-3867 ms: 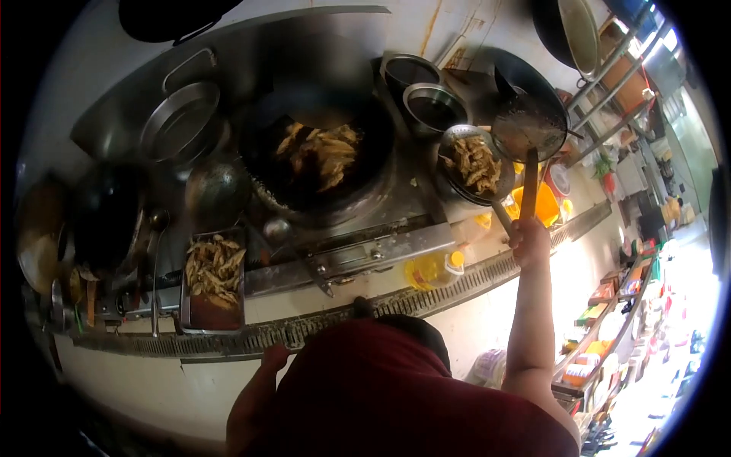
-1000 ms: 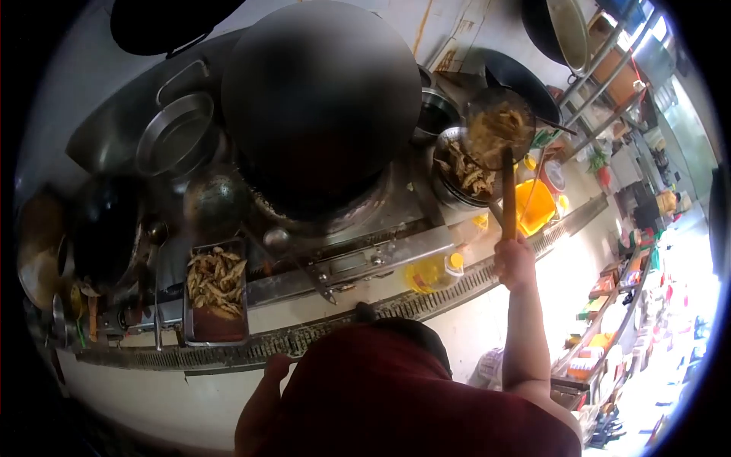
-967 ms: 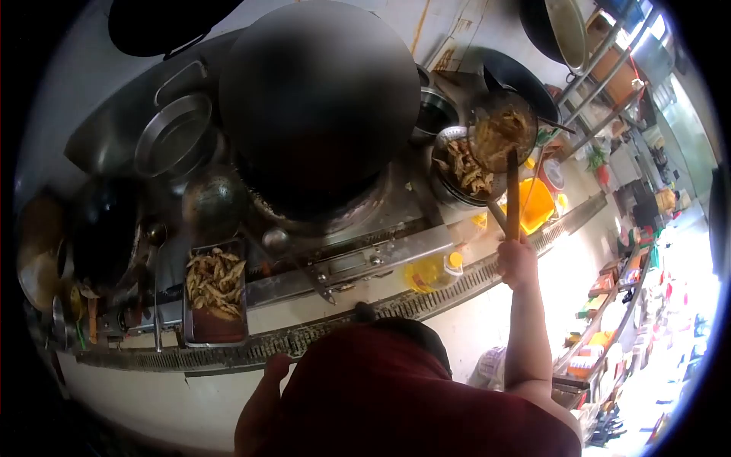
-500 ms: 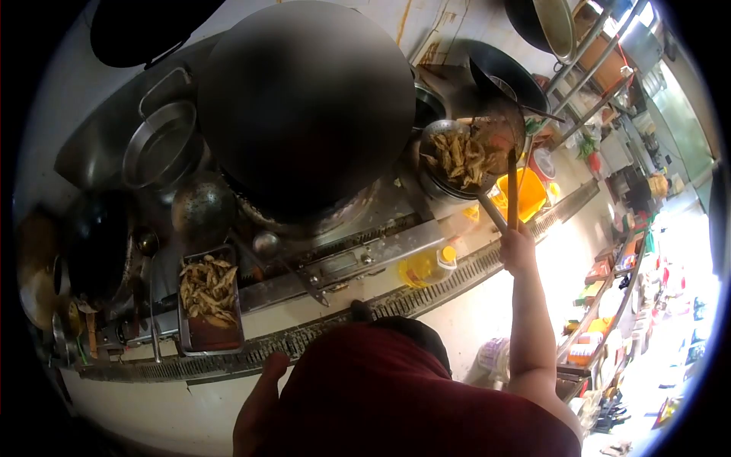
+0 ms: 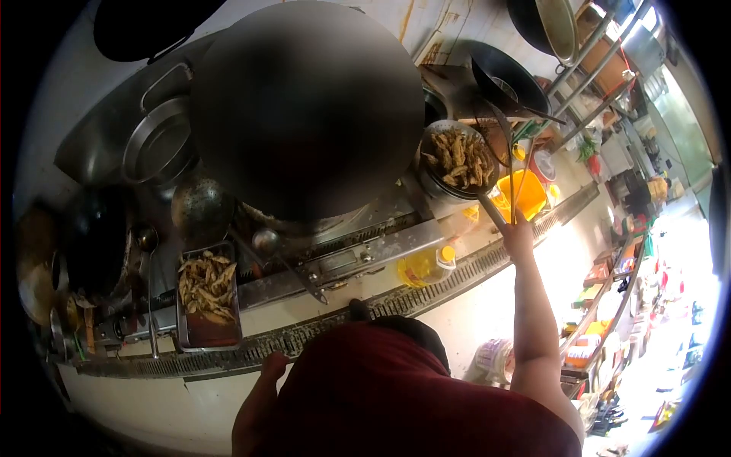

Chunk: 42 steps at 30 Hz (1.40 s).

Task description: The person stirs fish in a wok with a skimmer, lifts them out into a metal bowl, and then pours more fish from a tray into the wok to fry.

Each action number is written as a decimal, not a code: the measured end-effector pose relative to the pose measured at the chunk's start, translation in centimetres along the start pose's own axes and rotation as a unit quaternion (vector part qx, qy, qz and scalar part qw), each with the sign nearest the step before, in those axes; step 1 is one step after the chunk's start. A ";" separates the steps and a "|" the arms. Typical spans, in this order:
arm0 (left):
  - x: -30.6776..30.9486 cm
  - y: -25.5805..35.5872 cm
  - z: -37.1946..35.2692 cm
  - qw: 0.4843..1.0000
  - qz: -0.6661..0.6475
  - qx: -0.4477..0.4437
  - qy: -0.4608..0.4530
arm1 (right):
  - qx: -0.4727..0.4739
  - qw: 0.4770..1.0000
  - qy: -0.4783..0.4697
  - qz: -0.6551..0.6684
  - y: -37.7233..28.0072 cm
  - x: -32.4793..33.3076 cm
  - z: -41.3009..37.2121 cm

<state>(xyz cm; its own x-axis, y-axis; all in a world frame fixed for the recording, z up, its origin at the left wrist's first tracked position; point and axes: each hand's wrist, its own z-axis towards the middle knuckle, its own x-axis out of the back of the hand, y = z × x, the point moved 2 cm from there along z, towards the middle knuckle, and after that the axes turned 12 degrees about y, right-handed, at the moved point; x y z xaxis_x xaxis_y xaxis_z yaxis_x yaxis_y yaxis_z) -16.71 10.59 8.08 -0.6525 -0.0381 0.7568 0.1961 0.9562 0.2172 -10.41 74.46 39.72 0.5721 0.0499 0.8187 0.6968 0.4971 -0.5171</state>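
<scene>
My right hand [image 5: 519, 238] is closed round a long handle [image 5: 513, 179] that rises beside a strainer. The strainer [image 5: 488, 208] holds browned fried pieces [image 5: 460, 158] and rests over a pot; its own handle points toward my hand. At the lower left my left hand [image 5: 274, 367] hangs near the stove's front edge, partly hidden by the body, and its grip cannot be made out. A metal tray [image 5: 183, 324] with more fried pieces [image 5: 208, 286] stands on the counter beyond it. The tool head at the top of the long handle is seen edge-on.
A large dark blurred disc [image 5: 304, 107] covers the stove's middle. Steel bowl [image 5: 160, 141], ladle [image 5: 265, 241] and wok [image 5: 95, 244] lie left. An oil bottle [image 5: 426, 266] stands at the front edge, a yellow container [image 5: 525, 193] to the right, and a wok [image 5: 506, 80] behind.
The tool in my right hand has turned from showing its broad round face to nearly edge-on, uncovering more of the strainer. My left hand has hardly moved.
</scene>
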 end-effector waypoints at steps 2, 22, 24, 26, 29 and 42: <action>-0.7 -0.7 0.1 0.986 0.054 -0.148 0.057 | -0.019 0.999 -0.026 -0.003 -0.7 0.6 0.1; -0.8 -0.4 -1.1 0.992 0.049 -0.116 0.031 | -0.024 0.994 0.020 -0.101 1.5 -11.1 -8.2; -0.9 -0.4 -1.5 0.991 0.054 -0.122 0.023 | -0.028 0.996 0.023 -0.083 2.2 -11.9 -8.4; -1.3 -0.5 -1.6 0.991 0.074 -0.114 0.012 | -0.030 0.997 0.026 -0.065 2.8 -12.2 -8.4; -1.7 -0.1 -1.8 0.991 0.108 -0.080 0.008 | -0.032 0.999 -0.008 -0.016 3.8 -12.7 -8.2; -5.6 -2.7 -1.5 0.986 0.089 -0.124 0.068 | 0.028 0.996 0.033 -0.078 3.1 -13.2 -8.8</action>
<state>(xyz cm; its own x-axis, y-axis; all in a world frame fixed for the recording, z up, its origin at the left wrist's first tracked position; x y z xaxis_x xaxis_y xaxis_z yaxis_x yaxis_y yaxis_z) -12.52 7.75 4.16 -0.4901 0.0699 0.8689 0.4836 0.8511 0.2043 -12.01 67.76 25.13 0.4870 -0.0875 0.8690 0.7555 0.5415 -0.3688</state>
